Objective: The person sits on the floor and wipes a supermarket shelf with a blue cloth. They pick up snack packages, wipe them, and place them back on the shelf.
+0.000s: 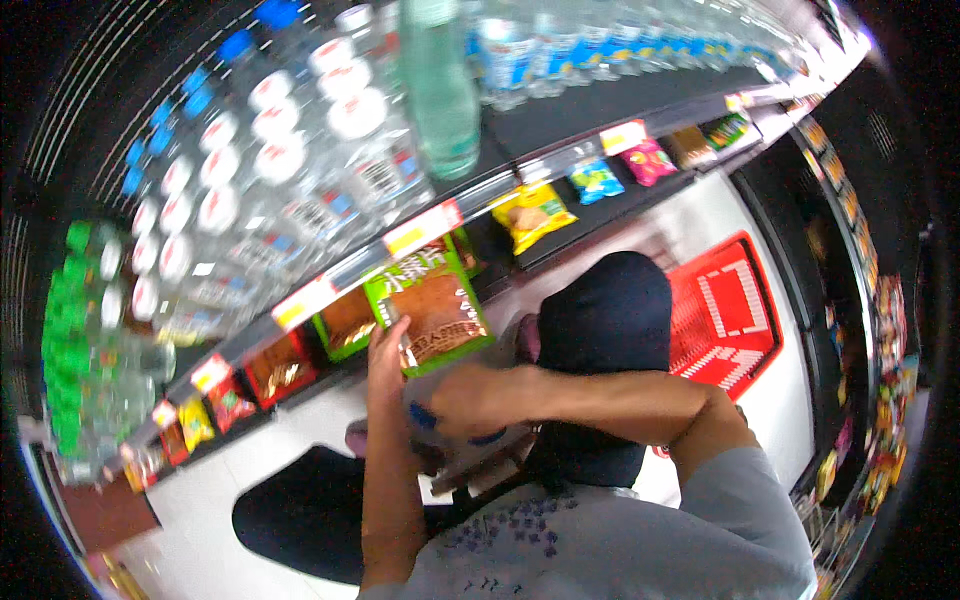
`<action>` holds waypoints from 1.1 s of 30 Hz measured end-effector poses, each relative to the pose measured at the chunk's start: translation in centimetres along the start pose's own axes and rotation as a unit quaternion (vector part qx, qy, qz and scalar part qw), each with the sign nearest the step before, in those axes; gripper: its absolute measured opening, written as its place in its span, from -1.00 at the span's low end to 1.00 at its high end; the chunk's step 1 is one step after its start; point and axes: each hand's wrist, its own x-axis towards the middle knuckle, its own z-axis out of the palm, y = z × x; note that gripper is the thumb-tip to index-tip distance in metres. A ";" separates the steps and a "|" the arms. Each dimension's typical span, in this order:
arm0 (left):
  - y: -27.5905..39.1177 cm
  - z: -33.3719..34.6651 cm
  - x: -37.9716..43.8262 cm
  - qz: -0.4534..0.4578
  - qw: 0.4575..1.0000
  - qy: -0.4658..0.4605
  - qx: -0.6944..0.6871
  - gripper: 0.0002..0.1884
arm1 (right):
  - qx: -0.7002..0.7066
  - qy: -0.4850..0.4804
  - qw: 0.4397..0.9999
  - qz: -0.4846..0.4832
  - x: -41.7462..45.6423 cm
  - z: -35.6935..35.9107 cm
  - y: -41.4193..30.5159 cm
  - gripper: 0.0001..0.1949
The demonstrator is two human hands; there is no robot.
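Note:
My left hand [386,352] grips the left edge of a green-bordered snack packet [439,311], its thumb over the front. The packet has a window showing brown food and bears large writing. It is held tilted in front of the lowest shelf. Just below it, my right hand [476,401] is blurred, with the forearm reaching across from the right. A grey thing with dark blue parts [424,415] lies at the right hand's fingers; blur hides what it is and whether the hand holds it. Another green packet [345,322] sits on the shelf behind my left hand.
Clear plastic bottles [277,157] and a green-tinted bottle [441,97] stand on the shelf above. Yellow [534,215], blue [596,180] and pink [647,163] snack bags line the lower shelf. A red plastic basket [727,315] stands on the floor beyond my right knee [607,315].

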 end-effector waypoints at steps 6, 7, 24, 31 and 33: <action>-1.5 -3.7 -4.8 -0.026 0.983 -0.004 -0.182 -0.61 | 0.128 0.188 0.969 0.092 -2.2 -4.9 1.4 -0.73; -1.4 -3.7 -5.7 -0.028 0.976 -0.021 -0.216 -0.62 | 0.197 0.217 0.947 0.135 -2.8 -5.4 1.4 -0.72; -0.6 -3.3 -10.9 -0.079 0.959 -0.096 -0.254 -0.29 | -0.007 0.442 0.896 0.032 5.1 8.1 -3.4 -0.49; -1.3 -3.4 -11.3 0.015 0.956 -0.159 -0.247 -0.28 | -0.043 0.462 0.886 0.025 9.8 2.7 -0.1 -0.64; -0.2 -2.9 -12.1 -0.006 0.950 -0.157 -0.269 -0.33 | -0.035 0.404 0.904 0.138 10.6 2.9 4.2 -0.68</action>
